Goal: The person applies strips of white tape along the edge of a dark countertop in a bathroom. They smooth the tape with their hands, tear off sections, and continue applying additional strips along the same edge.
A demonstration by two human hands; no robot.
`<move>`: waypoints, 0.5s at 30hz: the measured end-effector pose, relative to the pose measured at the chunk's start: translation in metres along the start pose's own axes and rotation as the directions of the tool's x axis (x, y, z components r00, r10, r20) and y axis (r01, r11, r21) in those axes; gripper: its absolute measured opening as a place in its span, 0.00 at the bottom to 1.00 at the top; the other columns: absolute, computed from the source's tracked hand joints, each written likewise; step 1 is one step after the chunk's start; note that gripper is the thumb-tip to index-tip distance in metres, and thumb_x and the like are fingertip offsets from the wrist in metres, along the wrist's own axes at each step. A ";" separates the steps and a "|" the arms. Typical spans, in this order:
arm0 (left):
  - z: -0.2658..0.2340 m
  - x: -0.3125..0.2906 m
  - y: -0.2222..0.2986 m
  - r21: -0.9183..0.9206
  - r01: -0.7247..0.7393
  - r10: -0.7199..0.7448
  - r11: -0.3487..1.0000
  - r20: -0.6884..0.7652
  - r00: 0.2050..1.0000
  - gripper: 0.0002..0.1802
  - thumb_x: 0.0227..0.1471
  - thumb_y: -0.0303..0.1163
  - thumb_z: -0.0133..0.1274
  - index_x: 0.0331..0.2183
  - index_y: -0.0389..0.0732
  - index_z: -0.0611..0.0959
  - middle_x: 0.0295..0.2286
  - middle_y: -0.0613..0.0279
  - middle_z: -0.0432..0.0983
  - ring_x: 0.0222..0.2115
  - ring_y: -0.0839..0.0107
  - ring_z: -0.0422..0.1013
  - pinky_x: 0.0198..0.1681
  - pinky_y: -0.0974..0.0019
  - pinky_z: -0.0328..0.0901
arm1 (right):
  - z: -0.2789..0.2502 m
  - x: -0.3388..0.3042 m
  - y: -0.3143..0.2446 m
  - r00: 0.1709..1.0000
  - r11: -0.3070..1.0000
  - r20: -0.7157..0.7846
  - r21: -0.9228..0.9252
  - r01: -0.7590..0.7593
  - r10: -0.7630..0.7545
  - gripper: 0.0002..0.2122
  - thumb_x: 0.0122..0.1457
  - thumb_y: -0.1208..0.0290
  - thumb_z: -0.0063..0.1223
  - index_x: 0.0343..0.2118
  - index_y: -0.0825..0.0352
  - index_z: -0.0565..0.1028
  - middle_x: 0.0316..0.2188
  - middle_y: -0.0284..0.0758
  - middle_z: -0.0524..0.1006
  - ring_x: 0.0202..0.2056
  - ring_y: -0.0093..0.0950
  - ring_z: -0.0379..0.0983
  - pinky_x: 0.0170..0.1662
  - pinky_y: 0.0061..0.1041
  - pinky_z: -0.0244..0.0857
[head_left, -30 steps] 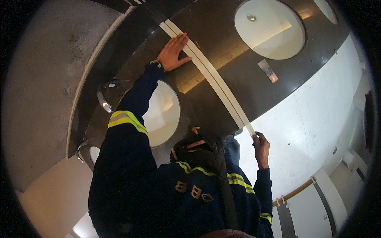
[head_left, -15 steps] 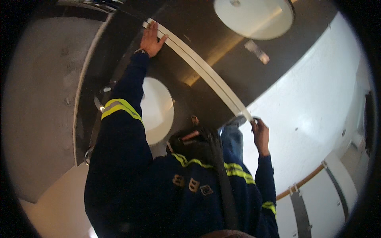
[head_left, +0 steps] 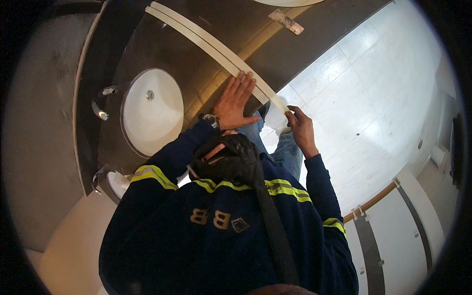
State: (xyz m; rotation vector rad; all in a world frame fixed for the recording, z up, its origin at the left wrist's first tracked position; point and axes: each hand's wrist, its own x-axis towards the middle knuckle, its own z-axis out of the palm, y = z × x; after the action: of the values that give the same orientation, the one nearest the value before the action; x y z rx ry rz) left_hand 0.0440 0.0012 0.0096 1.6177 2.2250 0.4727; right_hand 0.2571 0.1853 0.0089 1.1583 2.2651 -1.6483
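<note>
Strips (head_left: 212, 44) are probably steadied only near me, since my left hand (head_left: 233, 103), splayed across them, gripping nothing, has moved there beside my right hand (head_left: 302, 129), which pinches one tip.

On my feed I see a glossy, stone-like countertop (head_left: 179, 58), a glazed, smooth basin (head_left: 152, 125), a polished metal tap (head_left: 102, 115), smooth strips (head_left: 211, 39), a matt cloth jacket (head_left: 167, 236) and shiny floor tiles (head_left: 344, 98).

The dark, glossy surface (head_left: 200, 69), with white oval basins (head_left: 153, 123) set into it, carries two long pale strips (head_left: 221, 49) side by side and a small flat piece (head_left: 286, 22).
</note>
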 end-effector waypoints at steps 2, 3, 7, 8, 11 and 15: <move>0.007 -0.001 0.016 0.008 0.027 -0.027 1.000 0.033 0.999 0.59 0.53 0.57 0.60 0.71 0.38 0.48 0.72 0.46 0.38 0.72 0.45 0.35 0.74 0.43 0.35 | -0.001 0.000 0.002 1.000 1.000 0.018 0.007 0.013 -0.013 0.15 0.70 0.62 0.53 0.50 0.67 0.79 0.20 0.36 0.76 0.24 0.23 0.72 0.31 0.27 0.67; 0.010 -0.001 0.020 0.038 0.043 -0.044 0.998 0.030 0.999 0.58 0.53 0.55 0.61 0.71 0.39 0.50 0.72 0.47 0.38 0.72 0.45 0.35 0.74 0.43 0.36 | -0.002 0.001 0.003 0.999 0.999 0.048 0.029 0.020 -0.021 0.15 0.70 0.63 0.51 0.52 0.66 0.78 0.21 0.34 0.76 0.23 0.22 0.71 0.30 0.26 0.66; 0.018 -0.005 0.026 0.138 0.085 -0.088 0.987 0.020 0.996 0.51 0.53 0.43 0.61 0.70 0.42 0.55 0.71 0.49 0.41 0.72 0.46 0.37 0.74 0.43 0.37 | -0.009 0.007 0.013 0.988 0.995 0.129 0.056 0.082 -0.089 0.15 0.71 0.63 0.49 0.53 0.66 0.77 0.23 0.32 0.77 0.25 0.19 0.71 0.30 0.24 0.65; 0.019 -0.005 0.025 0.157 0.078 -0.079 0.985 0.001 0.997 0.50 0.53 0.41 0.61 0.70 0.43 0.56 0.71 0.49 0.41 0.72 0.46 0.37 0.74 0.43 0.37 | -0.010 0.010 0.016 0.984 0.993 0.148 0.063 0.095 -0.104 0.15 0.72 0.63 0.49 0.53 0.66 0.77 0.23 0.32 0.77 0.25 0.19 0.71 0.30 0.24 0.66; 0.022 -0.006 0.025 0.165 0.107 -0.107 0.981 -0.009 0.994 0.47 0.54 0.40 0.60 0.70 0.54 0.58 0.72 0.54 0.40 0.72 0.49 0.36 0.74 0.43 0.36 | -0.012 0.018 0.030 0.962 0.984 0.225 0.129 0.127 -0.154 0.15 0.72 0.64 0.49 0.55 0.66 0.75 0.22 0.32 0.76 0.25 0.19 0.71 0.30 0.22 0.65; 0.023 -0.004 0.032 0.210 0.141 -0.132 0.967 -0.057 0.990 0.46 0.52 0.39 0.61 0.70 0.60 0.60 0.72 0.58 0.40 0.73 0.51 0.37 0.74 0.42 0.38 | -0.009 0.033 0.048 0.919 0.953 0.292 0.223 0.204 -0.265 0.14 0.71 0.67 0.47 0.53 0.69 0.73 0.22 0.32 0.76 0.23 0.19 0.69 0.29 0.22 0.64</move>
State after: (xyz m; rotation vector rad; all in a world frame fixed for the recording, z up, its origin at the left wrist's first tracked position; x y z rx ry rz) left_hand 0.0822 0.0083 0.0043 1.5518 2.4721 0.2392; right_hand 0.2670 0.2154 -0.0410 0.6002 2.1417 -2.0062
